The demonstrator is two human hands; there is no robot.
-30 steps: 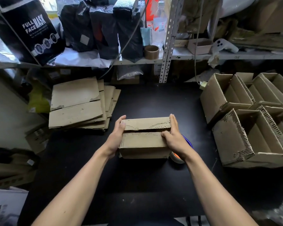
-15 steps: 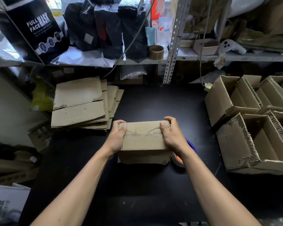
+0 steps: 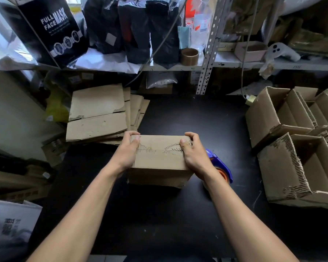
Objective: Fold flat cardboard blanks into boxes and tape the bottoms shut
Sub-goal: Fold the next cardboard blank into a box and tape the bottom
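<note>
Here both hands, left and right, grip the box, flaps closed, contents hidden.

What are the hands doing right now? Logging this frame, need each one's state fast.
Left hand: grips the left end of the cardboard box.
Right hand: grips the box's right end.

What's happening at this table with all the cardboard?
A person is folding a cardboard box on the black table, left hand and right hand gripping its two ends and holding the flaps shut. No tape shows on the seam yet. A blue tape dispenser lies just right of the box. Flat blanks are stacked on the left, finished boxes on the right.
</note>
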